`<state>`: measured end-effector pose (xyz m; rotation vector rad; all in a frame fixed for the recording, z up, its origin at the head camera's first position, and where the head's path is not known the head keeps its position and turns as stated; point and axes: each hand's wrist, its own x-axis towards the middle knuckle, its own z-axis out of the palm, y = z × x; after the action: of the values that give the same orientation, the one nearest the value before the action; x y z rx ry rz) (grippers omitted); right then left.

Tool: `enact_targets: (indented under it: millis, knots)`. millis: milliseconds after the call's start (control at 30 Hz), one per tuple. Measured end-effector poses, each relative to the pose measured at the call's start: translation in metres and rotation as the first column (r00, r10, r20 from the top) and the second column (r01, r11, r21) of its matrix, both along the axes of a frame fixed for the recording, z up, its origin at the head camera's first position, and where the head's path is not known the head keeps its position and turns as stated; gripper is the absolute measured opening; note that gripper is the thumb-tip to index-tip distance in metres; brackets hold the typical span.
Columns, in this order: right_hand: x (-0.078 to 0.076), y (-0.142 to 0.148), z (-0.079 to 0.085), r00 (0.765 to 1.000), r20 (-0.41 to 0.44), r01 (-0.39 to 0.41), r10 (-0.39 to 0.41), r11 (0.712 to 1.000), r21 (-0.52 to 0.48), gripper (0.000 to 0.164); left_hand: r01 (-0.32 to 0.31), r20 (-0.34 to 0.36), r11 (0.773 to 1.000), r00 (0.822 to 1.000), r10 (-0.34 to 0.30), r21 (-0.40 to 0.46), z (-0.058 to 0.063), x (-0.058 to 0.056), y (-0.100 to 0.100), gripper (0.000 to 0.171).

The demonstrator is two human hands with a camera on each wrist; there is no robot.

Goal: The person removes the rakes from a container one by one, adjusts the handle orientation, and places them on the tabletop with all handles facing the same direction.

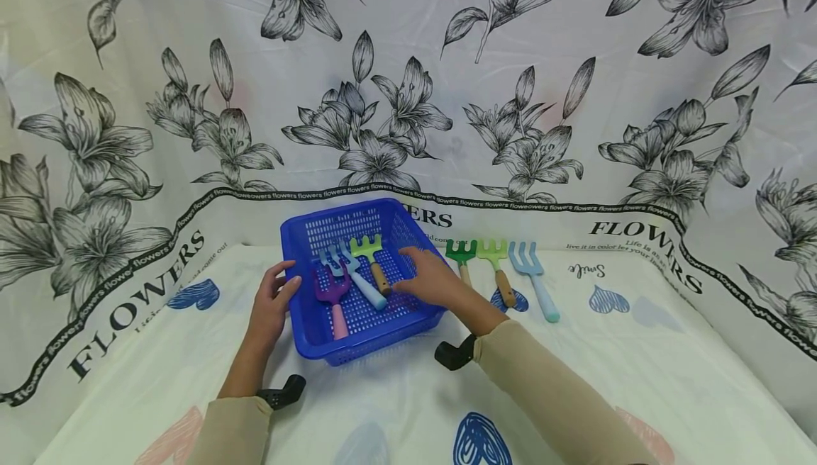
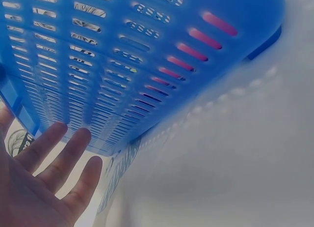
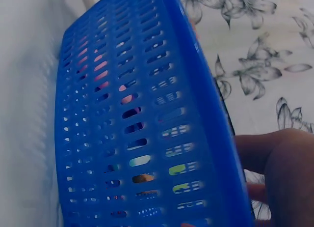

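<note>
A blue plastic basket (image 1: 383,334) with slotted walls stands between my hands in the head view. Inside lie a purple hand rake (image 1: 332,293) with a pink handle, a light-blue rake (image 1: 365,286), and a yellow-green rake (image 1: 375,264) with a wooden handle. My left hand (image 1: 271,302) is at the basket's left rim, its fingers extended beside the slotted wall in the left wrist view. My right hand (image 1: 430,277) reaches over the right rim, thumb and forefinger spread apart near the wooden handle. Nothing shows between them; its other fingers are hidden.
Right of the basket, a dark green rake (image 1: 461,252), a light green rake (image 1: 496,259) and another light-blue rake (image 1: 537,281) lie in a row on the white cloth (image 1: 396,408). A flower-printed curtain (image 1: 408,160) rises behind.
</note>
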<state>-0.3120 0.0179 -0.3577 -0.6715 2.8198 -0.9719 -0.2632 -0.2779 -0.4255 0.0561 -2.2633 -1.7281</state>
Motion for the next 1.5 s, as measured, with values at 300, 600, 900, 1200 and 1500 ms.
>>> enact_targets:
  millis: [300,600,900,1200,1500]
  knots:
    - [-0.012,-0.004,-0.005,0.979,0.122,-0.161,0.165,0.986,-0.040,0.062,0.010,0.017,1.000,1.000,-0.010,0.009,-0.002,-0.003,-0.003,0.057]
    - [-0.018,-0.007,-0.007,0.932,0.247,-0.264,0.265,0.964,-0.038,0.062,-0.003,-0.003,1.000,1.000,0.003,-0.007,-0.001,0.001,0.000,0.059]
    - [-0.023,-0.013,-0.016,0.932,0.252,-0.291,0.262,0.953,0.085,0.066,0.005,0.022,1.000,1.000,-0.005,0.002,0.004,0.006,0.004,0.061]
    - [-0.024,-0.013,-0.012,0.911,0.304,-0.332,0.280,0.934,0.134,0.064,0.004,0.004,1.000,1.000,-0.004,0.003,0.004,0.003,0.002,0.059]
    - [-0.022,-0.015,-0.012,0.905,0.318,-0.345,0.282,0.924,0.163,0.061,-0.005,-0.013,1.000,1.000,0.005,-0.006,-0.001,0.002,0.001,0.059]
